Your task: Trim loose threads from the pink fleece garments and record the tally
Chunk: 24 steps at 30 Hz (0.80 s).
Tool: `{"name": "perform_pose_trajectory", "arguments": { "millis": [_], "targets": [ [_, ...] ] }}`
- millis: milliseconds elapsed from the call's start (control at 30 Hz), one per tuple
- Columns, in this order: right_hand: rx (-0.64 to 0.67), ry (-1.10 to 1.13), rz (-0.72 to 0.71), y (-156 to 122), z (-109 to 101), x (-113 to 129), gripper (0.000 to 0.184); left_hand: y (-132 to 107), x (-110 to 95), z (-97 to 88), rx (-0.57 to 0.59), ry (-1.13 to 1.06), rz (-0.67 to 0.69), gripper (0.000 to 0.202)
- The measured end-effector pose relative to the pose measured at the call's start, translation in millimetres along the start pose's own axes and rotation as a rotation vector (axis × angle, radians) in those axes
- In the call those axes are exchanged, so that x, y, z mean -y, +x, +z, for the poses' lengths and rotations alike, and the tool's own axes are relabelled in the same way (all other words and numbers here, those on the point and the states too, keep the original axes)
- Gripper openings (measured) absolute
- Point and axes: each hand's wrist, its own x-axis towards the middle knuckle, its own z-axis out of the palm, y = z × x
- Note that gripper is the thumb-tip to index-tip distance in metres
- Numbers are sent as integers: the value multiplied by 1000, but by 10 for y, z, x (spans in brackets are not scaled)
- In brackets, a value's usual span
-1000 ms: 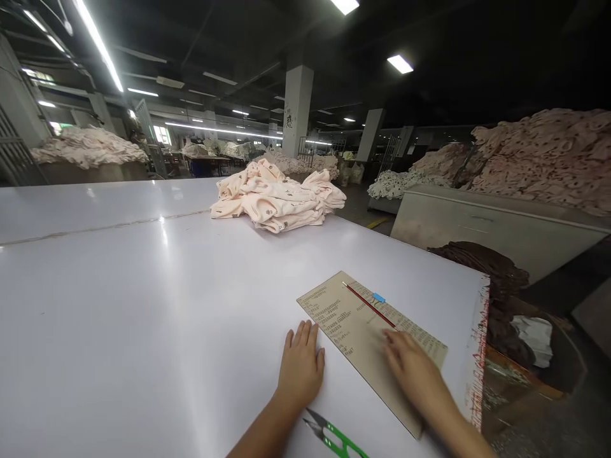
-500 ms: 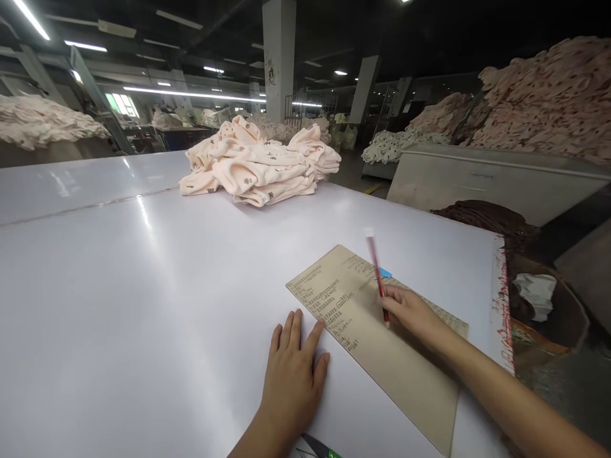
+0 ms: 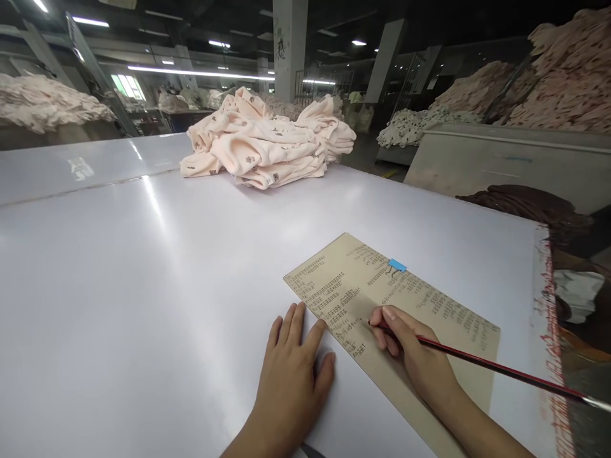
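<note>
A tan sheet of card (image 3: 382,331) covered in rows of handwriting lies at a slant on the white table. Between the fingers and thumb of my right hand (image 3: 420,356) is a red and black pencil (image 3: 487,362); its tip points down at the card, near the lower lines of writing. Whether the tip touches the surface I cannot tell. My left hand (image 3: 293,375) rests flat with fingers spread, forefinger at the card's left edge. A blue tab (image 3: 398,265) sticks on the card's far edge. Part of a dark blade (image 3: 312,451) shows below my left wrist.
A heap of pale pink printed fabric (image 3: 272,143) sits toward the back of the white table (image 3: 119,305). Beyond the right edge stand a large grey bin (image 3: 506,162) and dark brown cloth (image 3: 529,203). More fabric piles and a pillar (image 3: 289,57) are behind.
The pencil has turned from upright to a writing slant, and my right hand has moved down and toward the writing. My left hand has stayed nearly still. The view has shifted slightly.
</note>
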Motion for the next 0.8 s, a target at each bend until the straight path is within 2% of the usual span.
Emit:
{"name": "perform_pose_trajectory", "arguments": {
  "millis": [300,800],
  "targets": [
    [23,-218,-19,-2,47,-48,47,3,9,14,1,-11,-7,41],
    [39,-331,-27,6,60,-57,46,4,15,20,-13,-3,9,41]
  ]
}}
